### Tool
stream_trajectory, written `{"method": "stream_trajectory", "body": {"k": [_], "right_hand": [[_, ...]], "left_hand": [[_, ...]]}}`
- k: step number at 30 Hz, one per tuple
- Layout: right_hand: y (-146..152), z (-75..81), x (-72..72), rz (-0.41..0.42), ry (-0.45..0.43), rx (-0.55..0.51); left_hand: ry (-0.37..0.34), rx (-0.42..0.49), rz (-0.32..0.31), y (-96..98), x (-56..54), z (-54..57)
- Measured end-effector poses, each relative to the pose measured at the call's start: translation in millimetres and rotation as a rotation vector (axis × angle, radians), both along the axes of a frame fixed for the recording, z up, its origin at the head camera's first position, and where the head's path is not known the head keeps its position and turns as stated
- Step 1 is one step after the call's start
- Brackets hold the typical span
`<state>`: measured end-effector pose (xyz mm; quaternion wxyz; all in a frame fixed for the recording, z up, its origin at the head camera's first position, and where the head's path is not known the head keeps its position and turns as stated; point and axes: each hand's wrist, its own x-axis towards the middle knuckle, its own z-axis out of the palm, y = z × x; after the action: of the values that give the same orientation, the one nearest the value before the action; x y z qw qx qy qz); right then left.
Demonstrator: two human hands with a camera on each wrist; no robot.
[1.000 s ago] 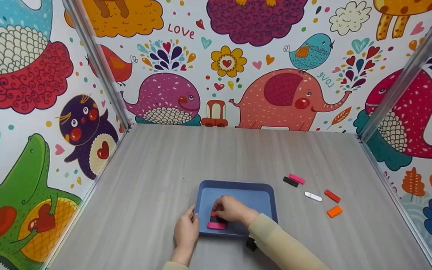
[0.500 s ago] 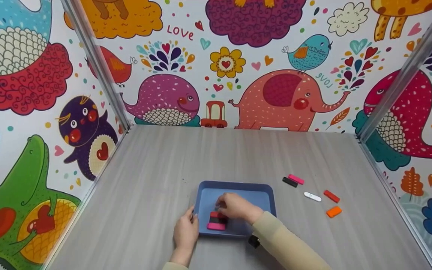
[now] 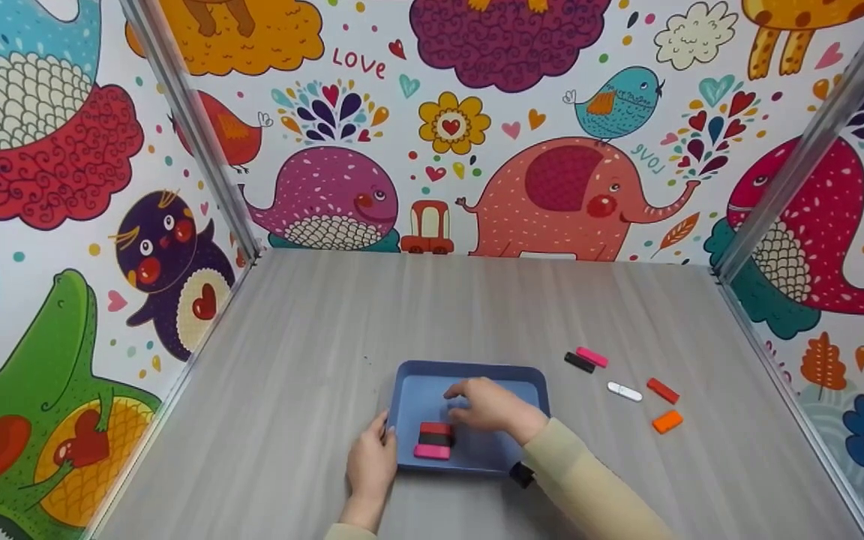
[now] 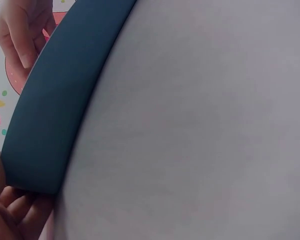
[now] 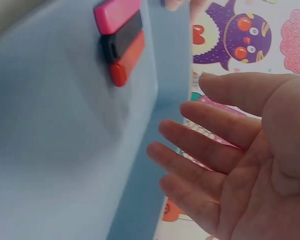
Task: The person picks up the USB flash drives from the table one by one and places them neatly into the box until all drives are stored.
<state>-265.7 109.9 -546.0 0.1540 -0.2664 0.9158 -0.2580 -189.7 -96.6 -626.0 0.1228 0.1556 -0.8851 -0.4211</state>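
Note:
A blue tray (image 3: pixel 469 369) lies on the table. My left hand (image 3: pixel 372 463) holds its left side; in the left wrist view, fingers (image 4: pixel 37 215) curl under the tray wall (image 4: pixel 55 95). In the tray's left part, three small flat sticks lie side by side: red (image 3: pixel 436 428), black (image 3: pixel 436 439) and pink (image 3: pixel 431 451). They resemble capped USB sticks. My right hand (image 3: pixel 493 405) hovers over the tray, just right of and beyond the row. Its fingers are relaxed and spread, with nothing in them, as the right wrist view shows (image 5: pixel 240 155).
On the table right of the tray lie more small sticks: pink (image 3: pixel 592 357), black (image 3: pixel 580 362), white (image 3: pixel 625 391), red (image 3: pixel 662 390) and orange (image 3: pixel 667 421). Printed cartoon walls (image 3: pixel 432 127) enclose the table's back and sides.
My right hand has let go of the red stick and risen away to the right, its fingers opening. The red stick now shows fully beside the black one. My left hand has stayed put.

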Motion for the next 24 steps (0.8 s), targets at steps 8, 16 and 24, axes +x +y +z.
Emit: {"method": "stream_trajectory", "body": {"k": [8,16,24], "right_hand": [[21,13.4,0.7,-0.011,0.049,-0.035],[53,22.8,-1.3,-0.079,0.063,-0.121],[96,27.1,-3.6,-0.133,0.075,-0.216]], "left_hand": [[-0.014,0.001,0.002,-0.3,-0.8,-0.6],[-0.014,0.000,0.002,-0.7,-0.6,-1.6],[0.027,0.003,-0.002,0.8,0.1,-2.1]]}}
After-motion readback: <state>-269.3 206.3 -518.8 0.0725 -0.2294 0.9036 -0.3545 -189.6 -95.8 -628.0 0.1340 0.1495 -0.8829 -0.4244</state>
